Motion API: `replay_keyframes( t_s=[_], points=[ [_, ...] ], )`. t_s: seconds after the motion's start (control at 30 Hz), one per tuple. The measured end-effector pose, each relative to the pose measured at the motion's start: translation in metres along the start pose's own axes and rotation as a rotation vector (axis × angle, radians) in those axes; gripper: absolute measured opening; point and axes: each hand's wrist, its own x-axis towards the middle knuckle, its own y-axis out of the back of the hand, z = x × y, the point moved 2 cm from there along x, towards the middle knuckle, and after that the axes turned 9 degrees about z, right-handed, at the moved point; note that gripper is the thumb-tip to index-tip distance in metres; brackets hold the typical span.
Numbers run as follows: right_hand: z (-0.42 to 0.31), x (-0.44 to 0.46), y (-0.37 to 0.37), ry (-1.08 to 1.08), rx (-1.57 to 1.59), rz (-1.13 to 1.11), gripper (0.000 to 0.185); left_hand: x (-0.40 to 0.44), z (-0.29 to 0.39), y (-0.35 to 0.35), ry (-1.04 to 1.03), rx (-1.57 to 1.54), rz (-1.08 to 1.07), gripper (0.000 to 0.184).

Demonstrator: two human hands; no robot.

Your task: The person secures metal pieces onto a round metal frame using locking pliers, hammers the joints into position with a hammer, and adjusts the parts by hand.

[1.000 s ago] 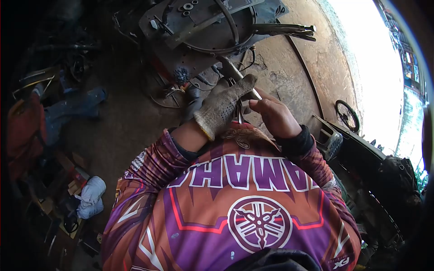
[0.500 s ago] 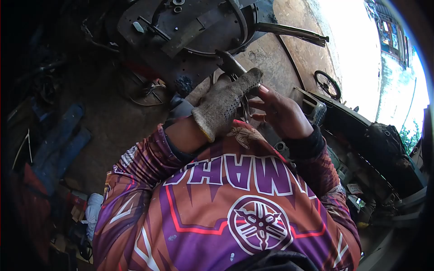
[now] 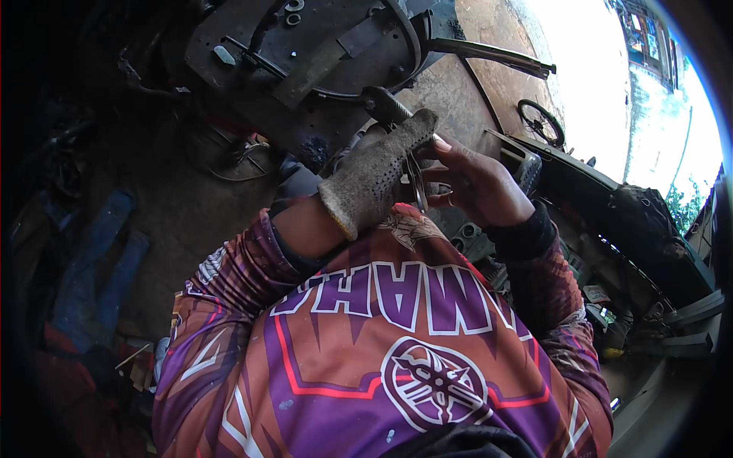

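Two hands, close together before the worktop (image 3: 217, 32): gloved left hand (image 3: 378, 164) wrapped round ribbed metal rod (image 3: 393, 109); bare right hand (image 3: 486, 183) beside it, fingers parted, contact unclear. Versus earliest frame, right fingers spread more, so left probably bears the hold; worktop further left in view.
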Motion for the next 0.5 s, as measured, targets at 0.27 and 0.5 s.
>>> replay_keyframes(
  t_s=[0.27, 0.5],
  points=[
    [-0.006, -0.008, -0.016, -0.053, 0.158, -0.126, 0.053, 0.006, 0.005, -0.001, 0.113, -0.028, 0.079, 0.027],
    [-0.016, -0.002, -0.003, -0.225, 0.074, -0.178, 0.044, 0.005, 0.008, -0.005, 0.171, -0.069, 0.119, 0.032]
  ],
)
